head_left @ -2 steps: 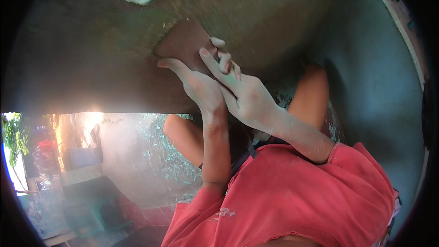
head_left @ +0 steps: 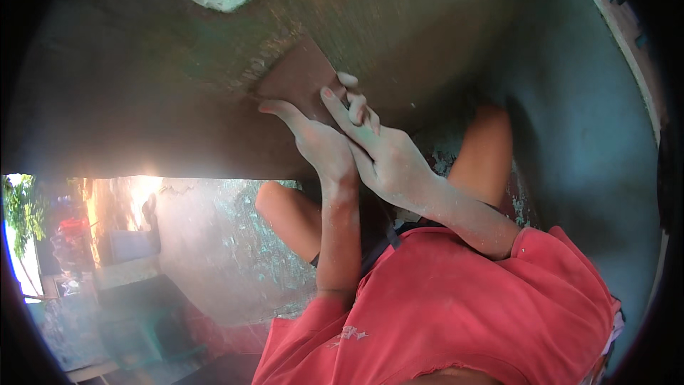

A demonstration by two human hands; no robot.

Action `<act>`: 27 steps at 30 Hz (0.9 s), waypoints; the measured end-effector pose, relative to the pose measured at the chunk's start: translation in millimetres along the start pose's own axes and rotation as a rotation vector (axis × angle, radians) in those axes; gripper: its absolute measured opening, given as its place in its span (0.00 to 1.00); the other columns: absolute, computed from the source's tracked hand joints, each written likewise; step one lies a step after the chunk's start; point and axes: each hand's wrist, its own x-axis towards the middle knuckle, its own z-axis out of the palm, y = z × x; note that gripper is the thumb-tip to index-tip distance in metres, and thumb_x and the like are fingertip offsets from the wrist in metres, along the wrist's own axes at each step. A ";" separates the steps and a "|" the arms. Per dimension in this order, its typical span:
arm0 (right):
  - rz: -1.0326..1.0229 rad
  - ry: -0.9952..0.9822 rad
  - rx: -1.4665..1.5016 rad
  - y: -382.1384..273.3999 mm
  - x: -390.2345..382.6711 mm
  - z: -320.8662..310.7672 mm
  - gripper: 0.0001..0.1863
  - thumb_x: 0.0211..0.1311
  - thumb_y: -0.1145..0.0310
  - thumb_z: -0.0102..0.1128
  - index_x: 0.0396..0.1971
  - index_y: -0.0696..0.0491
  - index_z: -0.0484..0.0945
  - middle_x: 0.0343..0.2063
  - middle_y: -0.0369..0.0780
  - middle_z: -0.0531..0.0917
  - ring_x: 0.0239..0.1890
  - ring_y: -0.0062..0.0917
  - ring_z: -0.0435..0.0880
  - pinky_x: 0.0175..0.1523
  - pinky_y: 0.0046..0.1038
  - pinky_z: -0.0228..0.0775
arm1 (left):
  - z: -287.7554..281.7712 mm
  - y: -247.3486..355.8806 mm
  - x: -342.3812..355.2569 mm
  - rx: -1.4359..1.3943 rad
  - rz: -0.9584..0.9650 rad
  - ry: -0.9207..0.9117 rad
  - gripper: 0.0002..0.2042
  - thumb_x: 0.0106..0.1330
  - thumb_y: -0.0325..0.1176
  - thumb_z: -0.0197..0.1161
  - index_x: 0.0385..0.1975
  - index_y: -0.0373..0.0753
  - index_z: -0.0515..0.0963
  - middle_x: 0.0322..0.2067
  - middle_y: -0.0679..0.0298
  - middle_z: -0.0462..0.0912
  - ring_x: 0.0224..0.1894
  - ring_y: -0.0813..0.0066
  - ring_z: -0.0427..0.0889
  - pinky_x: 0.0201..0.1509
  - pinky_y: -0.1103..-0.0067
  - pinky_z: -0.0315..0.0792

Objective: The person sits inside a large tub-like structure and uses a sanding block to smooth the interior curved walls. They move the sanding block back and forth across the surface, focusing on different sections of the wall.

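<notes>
Head view: both hands press on a reddish-brown patch [head_left: 296,82] of the rough grey-green slab [head_left: 142,71], near its pale edge. Left hand [head_left: 320,146] lies spread, fingers flat; right hand [head_left: 388,160] overlaps it, fingers loosely curled, pinching nothing. Most of the slab looks unworked.

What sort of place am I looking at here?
Probably a worn, semi-outdoor work spot. Both hands, left hand and right hand, press on a rough grey-green slab; a flaking painted floor and sunlit greenery show below.
</notes>
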 end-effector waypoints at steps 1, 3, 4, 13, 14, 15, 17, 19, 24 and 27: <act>-0.016 0.025 0.002 -0.5 -2.8 0.4 0.34 0.65 0.76 0.55 0.72 0.52 0.60 0.36 0.53 0.80 0.32 0.49 0.80 0.35 0.40 0.72 | -13.5 -17.5 -1.3 -0.001 -0.037 0.038 0.47 0.65 0.78 0.19 0.37 0.33 0.70 0.28 0.61 0.70 0.22 0.71 0.66 0.26 0.74 0.68; -0.032 0.080 0.018 10.3 -12.6 5.5 0.34 0.65 0.77 0.55 0.72 0.52 0.60 0.35 0.53 0.80 0.31 0.49 0.80 0.35 0.40 0.72 | -13.8 -22.2 2.0 -0.007 -0.038 0.050 0.47 0.65 0.78 0.19 0.38 0.33 0.70 0.28 0.61 0.70 0.22 0.71 0.66 0.26 0.74 0.67; -0.085 0.096 -0.012 10.8 -7.3 3.9 0.35 0.65 0.77 0.54 0.73 0.51 0.60 0.32 0.53 0.79 0.31 0.49 0.80 0.34 0.40 0.72 | -3.2 -12.9 1.5 -0.019 -0.004 0.035 0.47 0.65 0.78 0.19 0.38 0.33 0.70 0.28 0.61 0.70 0.22 0.71 0.66 0.26 0.74 0.67; -0.011 0.031 0.021 -3.1 -1.4 -5.7 0.35 0.66 0.78 0.54 0.73 0.50 0.59 0.29 0.52 0.78 0.27 0.47 0.77 0.33 0.37 0.71 | -4.3 -7.5 -0.2 0.049 0.019 -0.034 0.46 0.68 0.75 0.19 0.40 0.33 0.70 0.30 0.60 0.72 0.22 0.72 0.66 0.25 0.74 0.69; -0.006 0.026 0.043 -4.9 -1.1 -7.1 0.35 0.66 0.78 0.54 0.73 0.51 0.59 0.29 0.52 0.77 0.26 0.47 0.77 0.33 0.37 0.71 | -4.0 -6.8 -0.1 0.039 0.016 -0.031 0.46 0.69 0.75 0.19 0.40 0.33 0.71 0.30 0.60 0.72 0.22 0.72 0.66 0.25 0.74 0.69; 0.000 0.022 0.066 -5.7 -0.4 -7.6 0.35 0.66 0.78 0.54 0.73 0.51 0.59 0.29 0.52 0.77 0.26 0.47 0.77 0.33 0.37 0.71 | -3.0 -5.7 0.3 0.030 0.014 -0.026 0.46 0.69 0.75 0.19 0.39 0.32 0.71 0.30 0.60 0.72 0.22 0.72 0.66 0.25 0.74 0.69; -0.023 0.050 0.068 -4.4 -2.7 -5.2 0.34 0.66 0.78 0.54 0.73 0.52 0.59 0.29 0.52 0.77 0.26 0.47 0.77 0.33 0.37 0.71 | 5.3 -1.8 -5.3 0.007 0.016 0.024 0.45 0.69 0.74 0.20 0.39 0.32 0.71 0.30 0.60 0.72 0.22 0.72 0.66 0.24 0.74 0.69; -0.048 0.085 0.066 -4.2 -3.1 -0.8 0.34 0.66 0.78 0.54 0.73 0.53 0.60 0.29 0.52 0.77 0.26 0.47 0.76 0.33 0.36 0.71 | 7.8 0.2 -7.7 0.020 0.020 0.049 0.45 0.69 0.74 0.20 0.39 0.32 0.72 0.29 0.61 0.71 0.22 0.73 0.66 0.25 0.75 0.68; -0.022 0.106 0.158 -10.8 -2.6 5.0 0.34 0.66 0.79 0.54 0.72 0.53 0.60 0.29 0.53 0.77 0.27 0.47 0.77 0.33 0.34 0.71 | 6.7 9.3 -12.7 0.121 -0.016 0.056 0.45 0.70 0.73 0.21 0.38 0.32 0.74 0.25 0.63 0.70 0.22 0.74 0.67 0.27 0.77 0.67; 0.005 0.122 0.214 -15.7 -2.2 5.5 0.34 0.66 0.79 0.54 0.73 0.52 0.60 0.28 0.53 0.76 0.27 0.47 0.76 0.33 0.33 0.70 | 12.8 12.0 -15.7 0.152 0.035 0.094 0.45 0.71 0.73 0.20 0.37 0.33 0.75 0.21 0.65 0.68 0.23 0.74 0.67 0.28 0.78 0.68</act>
